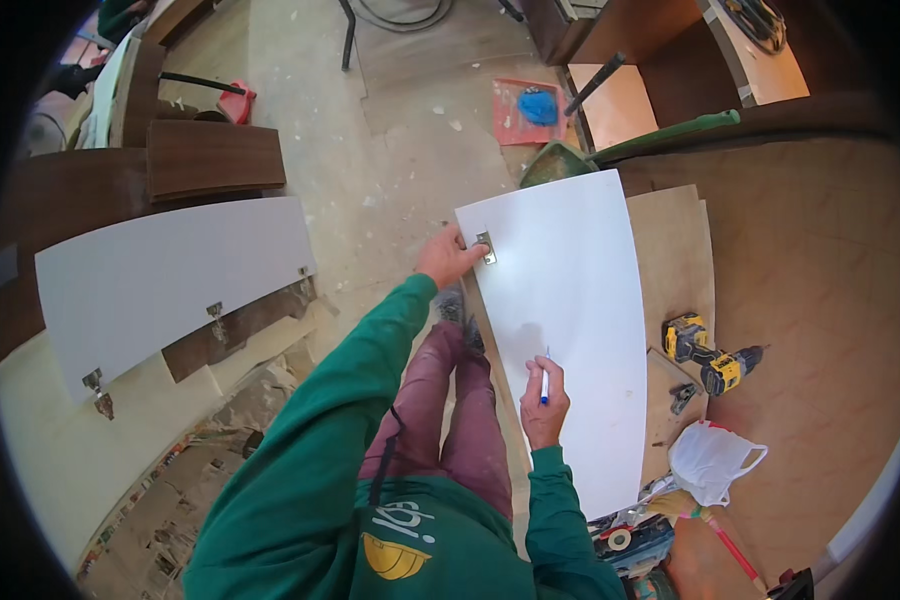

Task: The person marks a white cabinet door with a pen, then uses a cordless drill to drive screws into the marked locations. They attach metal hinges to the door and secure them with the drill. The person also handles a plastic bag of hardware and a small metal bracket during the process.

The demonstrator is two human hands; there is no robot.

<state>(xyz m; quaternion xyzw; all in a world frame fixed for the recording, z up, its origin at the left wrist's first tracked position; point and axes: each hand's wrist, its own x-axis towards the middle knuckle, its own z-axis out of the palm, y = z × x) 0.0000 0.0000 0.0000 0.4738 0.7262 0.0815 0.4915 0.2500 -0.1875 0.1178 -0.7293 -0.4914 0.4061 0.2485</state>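
Observation:
A white panel lies lengthwise in front of me, to the right of my legs. Near its far left corner sits a metal hinge. The thumb of my left hand presses on this hinge, and the fingers are curled at the panel's left edge, partly hidden. Over the panel's nearer half, my right hand grips a white and blue marker pen. The pen's tip points away from me, and I cannot tell whether it touches the surface.
A second white panel with several hinges along its edge lies at the left. Right of my panel are a yellow and black cordless drill, a white plastic bag and a broom. A green dustpan stands beyond the panel.

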